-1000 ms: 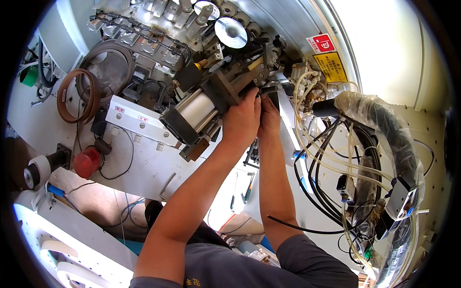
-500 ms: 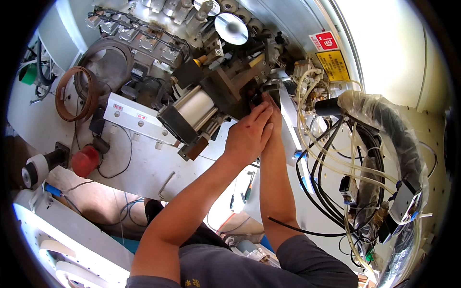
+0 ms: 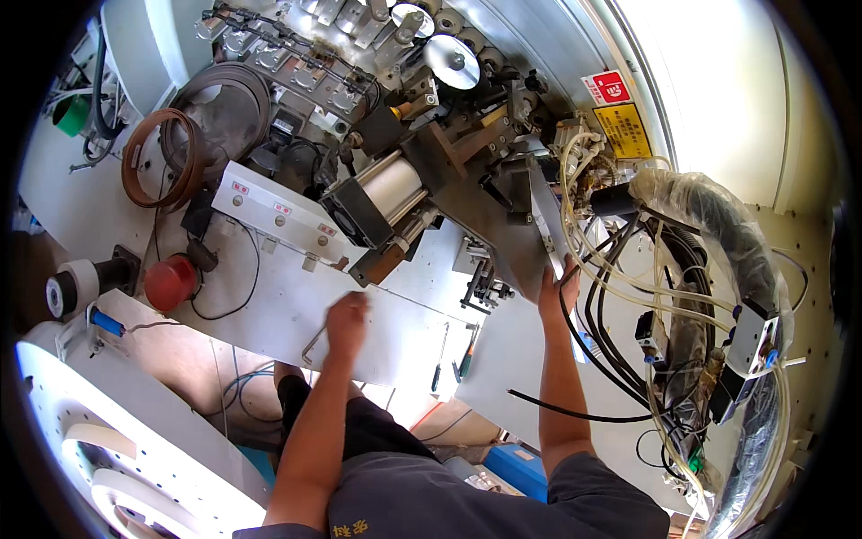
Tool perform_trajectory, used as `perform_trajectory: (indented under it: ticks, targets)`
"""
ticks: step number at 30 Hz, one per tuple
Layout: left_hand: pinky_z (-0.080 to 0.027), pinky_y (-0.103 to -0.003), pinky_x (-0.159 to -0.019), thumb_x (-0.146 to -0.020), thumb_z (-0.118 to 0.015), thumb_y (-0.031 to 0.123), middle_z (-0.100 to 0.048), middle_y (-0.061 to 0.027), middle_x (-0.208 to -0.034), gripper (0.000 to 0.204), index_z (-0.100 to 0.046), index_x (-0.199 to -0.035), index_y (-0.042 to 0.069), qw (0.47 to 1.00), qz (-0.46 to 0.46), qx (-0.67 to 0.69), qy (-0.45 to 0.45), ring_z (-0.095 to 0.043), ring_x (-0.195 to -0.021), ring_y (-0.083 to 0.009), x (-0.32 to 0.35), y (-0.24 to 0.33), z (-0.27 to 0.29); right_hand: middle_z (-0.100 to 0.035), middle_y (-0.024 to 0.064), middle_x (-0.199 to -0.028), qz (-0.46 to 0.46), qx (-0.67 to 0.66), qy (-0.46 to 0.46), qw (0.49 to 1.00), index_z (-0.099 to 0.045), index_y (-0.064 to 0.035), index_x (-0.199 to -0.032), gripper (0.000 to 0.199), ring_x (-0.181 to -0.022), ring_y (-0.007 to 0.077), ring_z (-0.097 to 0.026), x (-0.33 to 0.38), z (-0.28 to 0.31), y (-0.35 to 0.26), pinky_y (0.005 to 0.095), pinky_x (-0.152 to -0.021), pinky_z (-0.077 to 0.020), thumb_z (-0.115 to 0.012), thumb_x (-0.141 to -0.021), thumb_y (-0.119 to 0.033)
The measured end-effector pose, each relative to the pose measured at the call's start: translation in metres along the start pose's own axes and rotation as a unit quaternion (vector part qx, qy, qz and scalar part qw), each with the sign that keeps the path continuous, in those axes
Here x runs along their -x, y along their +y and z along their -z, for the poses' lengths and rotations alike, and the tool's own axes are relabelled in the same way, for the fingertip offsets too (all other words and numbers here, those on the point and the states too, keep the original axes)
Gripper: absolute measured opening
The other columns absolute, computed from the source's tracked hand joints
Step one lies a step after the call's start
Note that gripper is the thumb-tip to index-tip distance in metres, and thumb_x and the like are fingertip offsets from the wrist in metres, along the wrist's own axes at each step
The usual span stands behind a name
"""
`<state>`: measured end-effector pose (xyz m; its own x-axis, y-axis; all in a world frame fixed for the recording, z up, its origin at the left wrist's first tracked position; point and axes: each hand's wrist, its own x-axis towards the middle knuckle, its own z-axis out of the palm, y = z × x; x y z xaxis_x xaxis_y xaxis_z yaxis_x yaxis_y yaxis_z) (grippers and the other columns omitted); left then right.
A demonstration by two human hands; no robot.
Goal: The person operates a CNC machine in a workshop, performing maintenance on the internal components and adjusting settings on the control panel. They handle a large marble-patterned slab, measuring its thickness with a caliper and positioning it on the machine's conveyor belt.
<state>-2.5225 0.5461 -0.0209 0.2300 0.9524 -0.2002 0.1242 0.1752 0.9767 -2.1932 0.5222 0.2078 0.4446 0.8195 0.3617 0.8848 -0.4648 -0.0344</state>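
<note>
silver cylinder [image 3: 392,190]: set aslant, beyond the left hand [image 3: 347,323].
left hand: fingers curled, blurred; cannot tell if they pinch anything.
bent metal rod [image 3: 312,348]: just beside the left hand, near the front edge of the white tabletop [image 3: 260,310].
right hand [image 3: 555,296]: at the grey plate's [image 3: 514,247] lower end; grip partly hidden, cannot tell.
red dome [image 3: 171,284]: left of both hands.

The cylinder [image 3: 392,190] sits ahead of and between the left hand [image 3: 347,325] and right hand [image 3: 555,292], the lamp [image 3: 171,284] to their left, the ring [image 3: 194,162] beyond it, and the hose [image 3: 718,216] to their right.
</note>
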Motion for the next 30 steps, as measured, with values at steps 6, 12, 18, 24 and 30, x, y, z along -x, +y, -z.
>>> perform_trajectory:
  ticks: [6, 12, 18, 24, 30]
  targets:
    - [-0.04, -0.027, -0.046, -0.095, -0.051, 0.027, -0.065, -0.0058, -0.069, 0.033, -0.064, -0.078, 0.001, 0.953, 0.238, 0.138, 0.125, -0.058, -0.055, -0.0125, -0.025, -0.055, 0.063, -0.067, 0.0142, -0.087, 0.0, 0.021, -0.084, 0.996, -0.068, -0.0057, -0.093, 0.015, -0.083, 0.0342, -0.065, -0.025, -0.005, -0.007, 0.0415, -0.069, -0.0486, -0.06, -0.088, -0.018]
    - [-0.042, -0.027, -0.044, -0.095, -0.049, 0.032, -0.065, -0.0065, -0.068, 0.038, -0.063, -0.073, 0.004, 0.906, 0.387, 0.172, -0.003, -0.058, -0.05, -0.0145, -0.015, -0.098, 0.076, -0.066, 0.0162, -0.084, 0.041, 0.027, -0.098, 0.994, -0.068, -0.0024, -0.091, 0.015, -0.079, 0.0351, -0.063, -0.039, -0.011, 0.017, 0.0414, -0.069, -0.0481, -0.06, -0.087, -0.015]
    - [-0.045, -0.024, -0.052, -0.095, -0.055, 0.02, -0.06, -0.0028, -0.066, 0.028, -0.065, -0.079, 0.0, 0.931, 0.2, 0.281, -0.12, -0.056, -0.057, -0.0093, 0.001, 0.055, 0.004, -0.067, 0.0136, -0.093, -0.123, -0.308, -0.094, 0.939, -0.062, 0.0052, -0.102, 0.022, -0.085, 0.0189, -0.065, 0.005, 0.005, -0.046, 0.0325, -0.076, -0.0519, -0.052, -0.097, -0.013]
    - [-0.036, -0.024, -0.04, -0.099, -0.044, 0.043, -0.054, -0.0035, -0.059, 0.047, -0.061, -0.09, 0.0, 0.831, 0.226, 0.473, -0.187, -0.046, -0.044, -0.01, -0.085, 0.248, -0.038, -0.066, 0.0115, -0.083, -0.369, -0.659, -0.121, 0.644, -0.057, 0.0017, -0.117, 0.033, -0.071, 0.0204, -0.066, -0.071, -0.022, -0.161, 0.0303, -0.064, -0.0565, -0.049, -0.099, -0.025]
    - [-0.028, -0.027, -0.036, -0.098, -0.043, 0.048, -0.05, -0.0019, -0.058, 0.044, -0.051, -0.082, 0.008, 0.791, 0.377, 0.429, -0.22, -0.039, -0.039, -0.0114, -0.154, 0.25, -0.084, -0.062, 0.0074, -0.084, -0.29, -0.749, -0.314, 0.506, -0.056, -0.0035, -0.116, 0.03, -0.057, 0.0169, -0.058, -0.084, -0.07, -0.101, 0.0301, -0.044, -0.0463, -0.058, -0.094, -0.024]
